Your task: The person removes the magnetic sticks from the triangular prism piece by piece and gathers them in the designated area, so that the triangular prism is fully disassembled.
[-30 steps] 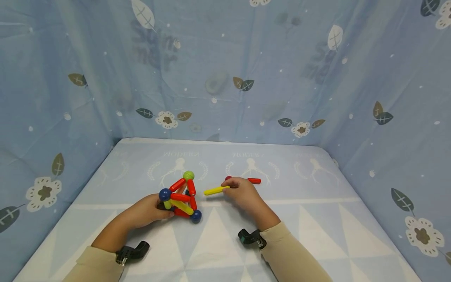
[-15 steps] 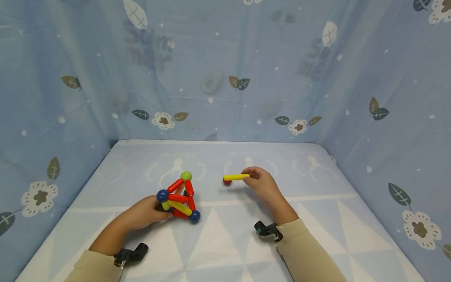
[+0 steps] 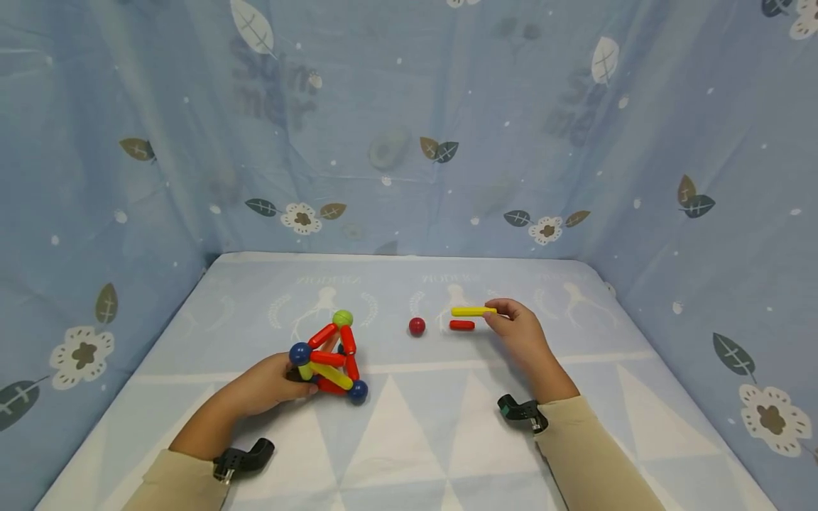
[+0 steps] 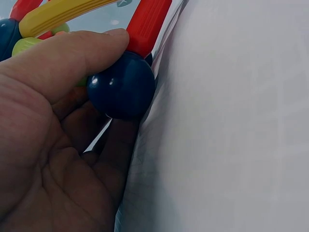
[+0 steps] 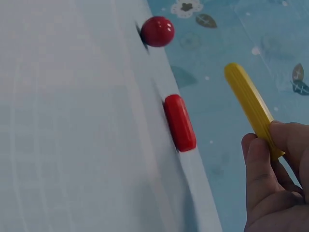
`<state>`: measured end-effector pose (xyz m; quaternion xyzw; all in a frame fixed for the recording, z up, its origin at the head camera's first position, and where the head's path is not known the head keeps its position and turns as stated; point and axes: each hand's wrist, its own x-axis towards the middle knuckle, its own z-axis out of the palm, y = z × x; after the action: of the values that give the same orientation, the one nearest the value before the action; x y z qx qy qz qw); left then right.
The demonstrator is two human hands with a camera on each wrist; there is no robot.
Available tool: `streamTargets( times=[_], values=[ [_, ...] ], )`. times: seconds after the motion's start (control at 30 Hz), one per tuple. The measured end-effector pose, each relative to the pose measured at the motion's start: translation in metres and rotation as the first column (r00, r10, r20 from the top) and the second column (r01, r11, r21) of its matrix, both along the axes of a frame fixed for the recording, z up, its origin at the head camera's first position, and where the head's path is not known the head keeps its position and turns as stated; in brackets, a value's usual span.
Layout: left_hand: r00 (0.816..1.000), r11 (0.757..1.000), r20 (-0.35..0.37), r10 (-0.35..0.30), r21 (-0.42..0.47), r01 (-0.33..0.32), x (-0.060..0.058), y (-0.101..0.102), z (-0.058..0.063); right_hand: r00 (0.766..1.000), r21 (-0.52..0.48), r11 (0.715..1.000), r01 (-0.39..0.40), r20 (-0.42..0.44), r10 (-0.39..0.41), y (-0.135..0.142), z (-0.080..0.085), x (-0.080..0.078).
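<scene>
My left hand (image 3: 267,385) holds a built frame of magnetic rods and balls at its lower left corner, with the thumb on a dark blue ball (image 4: 123,86). The frame has red rods (image 3: 328,358), a curved yellow rod (image 3: 331,375), a green ball (image 3: 342,319) on top and another blue ball (image 3: 357,392) at the front. A single yellow rod (image 3: 471,311) is pinched by one end between thumb and fingers of my right hand (image 3: 520,333). It hangs above the table, just over a short red rod (image 5: 180,123) that lies there.
Left of the short red rod, a red ball (image 3: 417,326) rests on the patterned tablecloth (image 3: 396,447). Blue floral curtains (image 3: 409,128) stand behind the table and along both sides. A black wrist camera (image 3: 243,460) sits on each forearm.
My right hand has moved right with the yellow rod, away from the frame. The red ball and the short red rod are now uncovered. The left hand and the frame have stayed in place.
</scene>
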<state>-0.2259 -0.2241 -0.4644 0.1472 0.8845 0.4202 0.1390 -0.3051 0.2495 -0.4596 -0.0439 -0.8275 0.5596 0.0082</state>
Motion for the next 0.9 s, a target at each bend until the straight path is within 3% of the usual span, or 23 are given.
streamTargets(
  times=[0.23, 0.5, 0.9],
  values=[
    [1.000, 1.000, 0.011, 0.009, 0.001, -0.009, -0.001, -0.001, -0.002, 0.999, -0.076, 0.996, 0.045, -0.003, -0.045, 0.033, -0.004, -0.001],
    [1.000, 1.000, 0.010, 0.009, -0.010, -0.008, -0.002, 0.000, -0.003, 0.990, -0.168, 0.977, 0.133, 0.072, -0.122, 0.059, -0.015, -0.003],
    [1.000, 1.000, 0.020, 0.018, 0.001, -0.018, -0.003, 0.000, -0.005, 0.969, -0.220, 0.948, 0.229, 0.150, -0.199, 0.091, -0.027, -0.006]
  ],
)
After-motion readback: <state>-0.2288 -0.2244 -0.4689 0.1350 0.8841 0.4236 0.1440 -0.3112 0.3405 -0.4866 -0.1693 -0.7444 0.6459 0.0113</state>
